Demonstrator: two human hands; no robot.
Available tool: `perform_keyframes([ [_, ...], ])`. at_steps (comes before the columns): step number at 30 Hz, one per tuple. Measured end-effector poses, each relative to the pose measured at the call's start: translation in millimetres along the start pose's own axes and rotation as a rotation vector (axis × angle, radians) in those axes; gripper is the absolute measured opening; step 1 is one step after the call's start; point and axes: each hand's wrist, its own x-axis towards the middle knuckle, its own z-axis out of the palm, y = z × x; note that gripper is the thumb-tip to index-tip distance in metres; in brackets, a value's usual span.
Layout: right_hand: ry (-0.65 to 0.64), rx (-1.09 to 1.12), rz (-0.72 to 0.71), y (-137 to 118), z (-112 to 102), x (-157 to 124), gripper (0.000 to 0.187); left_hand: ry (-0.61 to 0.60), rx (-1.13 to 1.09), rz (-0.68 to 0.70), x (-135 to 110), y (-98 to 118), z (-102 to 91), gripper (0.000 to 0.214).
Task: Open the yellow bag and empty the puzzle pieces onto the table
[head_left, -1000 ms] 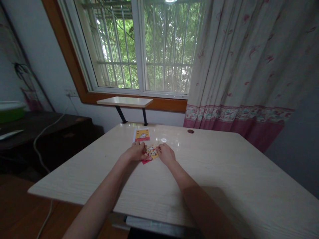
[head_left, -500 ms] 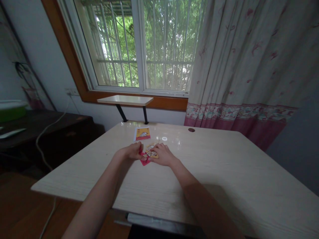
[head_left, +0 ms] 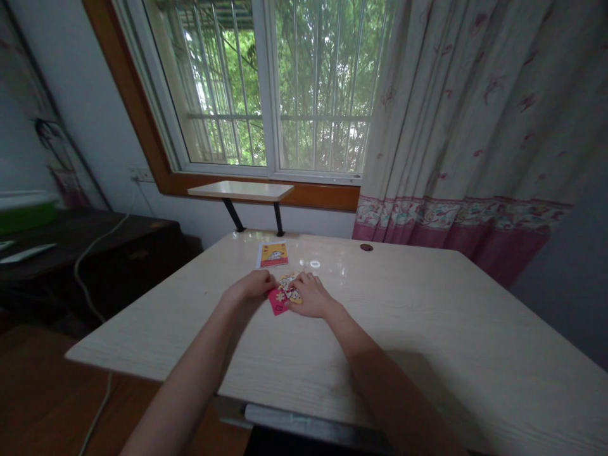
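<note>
A small jigsaw puzzle lies on the table, partly covered by my hands. Its near part is a pink piece (head_left: pixel 278 303) with a pale flower; the far part is yellow with a white cartoon figure. At its left edge my left hand (head_left: pixel 259 283) is closed, fingers curled against the pieces. My right hand (head_left: pixel 311 296) covers the right side, fingers bent over the yellow pieces (head_left: pixel 294 294) and thumb near the pink one. Behind them lies a flat picture card (head_left: pixel 273 254) in yellow and red with a white cartoon animal.
A pale wooden table (head_left: pixel 403 304) carries a small raised shelf (head_left: pixel 242 189) on black brackets at its back. A round cable hole (head_left: pixel 366 247) sits near the back edge. At left stands a dark low cabinet (head_left: pixel 118 266) with a white cable.
My left thumb has drawn back from the pink piece, so its flower now shows. My right hand stays almost where it was. The view has shifted slightly.
</note>
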Motion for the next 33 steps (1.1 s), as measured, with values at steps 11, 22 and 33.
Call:
perform_keyframes([
  [11,0.022,0.094,0.092,2.9,2.9,2.4,0.035,-0.163,-0.297,0.152,-8.1,18.0,2.1,0.044],
  [22,0.254,0.373,0.168,19.7,13.4,11.3,0.018,-0.100,-0.607,0.242,-7.0,30.8,7.5,0.030],
  [33,0.426,0.423,0.344,22.3,10.6,13.7,0.015,0.154,-0.938,0.182,12.6,32.0,49.1,0.033],
])
